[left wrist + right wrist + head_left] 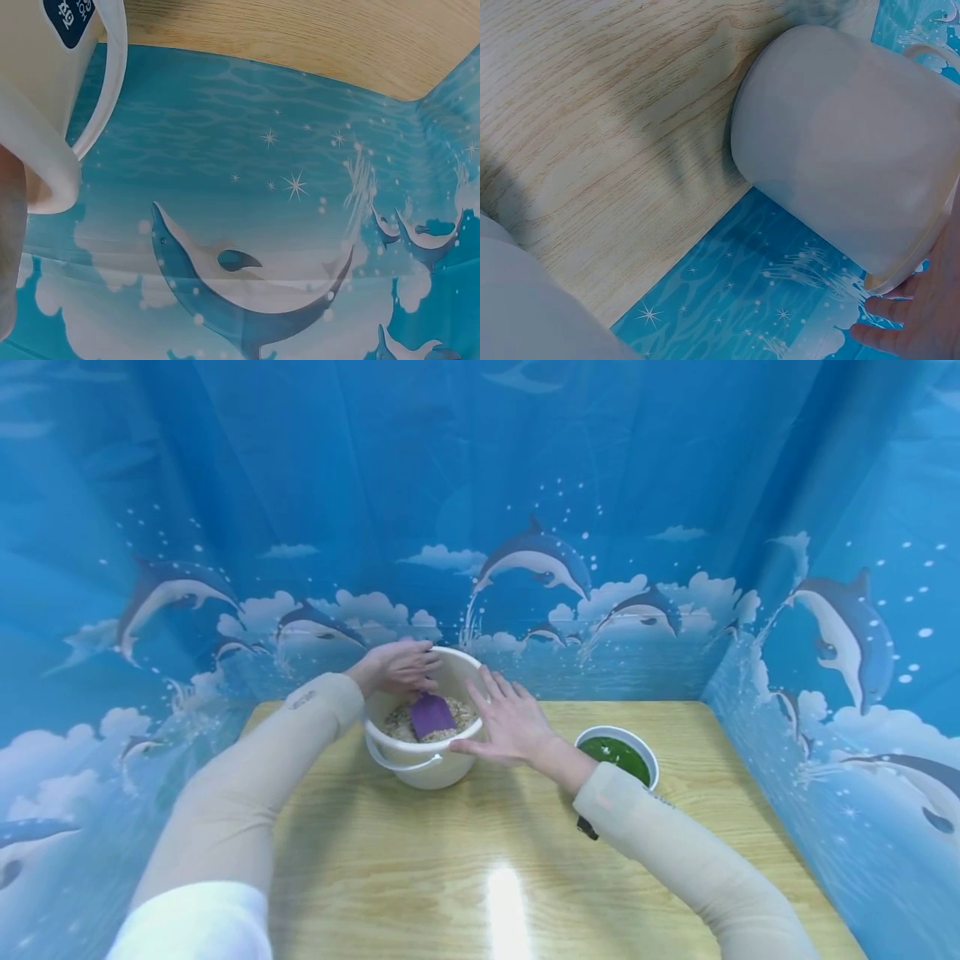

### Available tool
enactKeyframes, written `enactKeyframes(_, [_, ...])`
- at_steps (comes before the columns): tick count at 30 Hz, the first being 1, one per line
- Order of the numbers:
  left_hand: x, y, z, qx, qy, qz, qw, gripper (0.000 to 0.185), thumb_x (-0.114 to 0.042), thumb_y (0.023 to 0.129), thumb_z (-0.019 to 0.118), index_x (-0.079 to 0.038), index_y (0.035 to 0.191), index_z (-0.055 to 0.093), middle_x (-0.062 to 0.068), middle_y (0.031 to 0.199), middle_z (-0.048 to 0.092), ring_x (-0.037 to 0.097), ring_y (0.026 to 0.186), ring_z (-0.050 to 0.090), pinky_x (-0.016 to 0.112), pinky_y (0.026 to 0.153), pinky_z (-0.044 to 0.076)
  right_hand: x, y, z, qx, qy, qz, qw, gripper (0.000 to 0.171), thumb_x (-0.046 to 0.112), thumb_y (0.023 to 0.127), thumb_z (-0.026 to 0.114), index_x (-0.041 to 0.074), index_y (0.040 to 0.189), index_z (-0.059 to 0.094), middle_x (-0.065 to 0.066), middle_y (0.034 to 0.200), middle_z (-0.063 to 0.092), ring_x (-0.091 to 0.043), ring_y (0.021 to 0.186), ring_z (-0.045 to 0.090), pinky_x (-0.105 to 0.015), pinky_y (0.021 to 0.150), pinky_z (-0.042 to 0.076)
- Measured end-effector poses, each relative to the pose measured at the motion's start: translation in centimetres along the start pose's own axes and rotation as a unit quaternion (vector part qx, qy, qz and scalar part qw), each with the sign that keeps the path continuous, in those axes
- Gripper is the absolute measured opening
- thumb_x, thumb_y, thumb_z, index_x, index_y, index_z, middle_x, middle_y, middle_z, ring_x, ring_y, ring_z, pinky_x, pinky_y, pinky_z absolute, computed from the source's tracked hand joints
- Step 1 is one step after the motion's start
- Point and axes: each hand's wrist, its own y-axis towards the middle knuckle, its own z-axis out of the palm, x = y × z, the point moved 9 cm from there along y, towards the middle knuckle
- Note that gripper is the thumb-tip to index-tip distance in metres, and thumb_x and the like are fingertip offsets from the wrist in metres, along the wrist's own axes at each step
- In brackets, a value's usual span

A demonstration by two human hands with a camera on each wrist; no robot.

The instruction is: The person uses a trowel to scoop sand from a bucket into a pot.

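Toward the left of the wood-grain counter (420,877), near its far edge, a cream-white bucket (437,772) stands upright, its white carrying handle (401,768) hanging down on the near side; inside it you have a bed of pale brown flakes (462,713) (too small in the view to tell what they are), and a purple scoop (433,718) lies with its blade tilted against them. Your left hand (403,667) reaches over the left part of the rim, its bent fingers gripping the scoop's upper end; your right hand (516,720) is wide open at the other side, fingers spread and thumb against the near right rim, with nothing in its grasp. From the left wrist you see the bucket's wall at close range, bearing a dark blue label (71,19) with white lettering; from the right wrist, its plain outer wall, with your fingertips beside the rim. To the right of the bucket, and apart from it, a round white bowl (652,763) sits on the counter, partly behind your right sleeve (675,852); it holds something green (615,753) with a few white specks. Around the far and side edges rises a blue curtain (390,468) printed with dolphins, clouds and water.
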Motion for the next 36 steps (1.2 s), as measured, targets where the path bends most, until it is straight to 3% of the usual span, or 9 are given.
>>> enactKeyframes(8, [-0.5, 0.1, -0.4, -0.025, -0.007, 0.008, 0.9996, 0.035, -0.059, 0.108, 0.043, -0.029, 0.12, 0.056, 0.003, 0.109, 0.066, 0.019, 0.103, 0.059, 0.036, 0.093, 0.046, 0.0, 0.0, 0.0, 0.003, -0.005, -0.001, 1.0, 0.113, 0.093, 0.09, 0.028, 0.013, 0.169, 0.019, -0.022, 0.176, 0.014, -0.042, 0.161, 0.029, -0.058, 0.127, 0.031])
enactKeyframes(15, [-1.2, 0.3, 0.1, -0.021, -0.022, 0.019, 0.9994, 0.034, -0.059, 0.108, 0.043, -0.031, 0.121, 0.056, 0.003, 0.108, 0.067, 0.02, 0.106, 0.06, 0.036, 0.096, 0.047, 0.0, -0.1, -0.1, 0.002, 0.001, 0.002, 1.0, 0.111, 0.09, 0.091, 0.035, 0.013, 0.169, 0.019, -0.022, 0.176, 0.013, -0.042, 0.161, 0.029, -0.058, 0.127, 0.03])
enactKeyframes(20, [-1.9, 0.2, 0.1, -0.032, -0.044, 0.023, 0.9983, 0.035, -0.059, 0.108, 0.044, -0.029, 0.118, 0.057, 0.004, 0.108, 0.067, 0.021, 0.102, 0.059, 0.036, 0.091, 0.047, 0.1, -0.1, 0.0, 0.003, 0.0, 0.004, 1.0, 0.11, 0.089, 0.092, 0.037, 0.012, 0.169, 0.019, -0.022, 0.176, 0.013, -0.042, 0.161, 0.028, -0.059, 0.127, 0.031])
enactKeyframes(27, [-2.0, 0.1, 0.2, -0.04, -0.039, 0.018, 0.9983, 0.035, -0.059, 0.108, 0.043, -0.03, 0.12, 0.057, 0.004, 0.109, 0.066, 0.021, 0.103, 0.06, 0.036, 0.09, 0.048, 0.0, -0.1, 0.0, 0.005, 0.006, 0.003, 1.0, 0.11, 0.088, 0.092, 0.038, 0.012, 0.169, 0.019, -0.023, 0.176, 0.012, -0.043, 0.16, 0.029, -0.06, 0.127, 0.031])
enactKeyframes(36, [-2.5, -0.2, 0.4, -0.051, -0.084, 0.012, 0.995, 0.037, -0.058, 0.108, 0.045, -0.027, 0.119, 0.061, 0.006, 0.109, 0.069, 0.023, 0.103, 0.062, 0.039, 0.093, 0.051, 0.0, -0.1, 0.0, 0.005, 0.003, 0.0, 1.0, 0.112, 0.091, 0.091, 0.034, 0.012, 0.169, 0.02, -0.022, 0.176, 0.012, -0.044, 0.16, 0.03, -0.06, 0.126, 0.033])
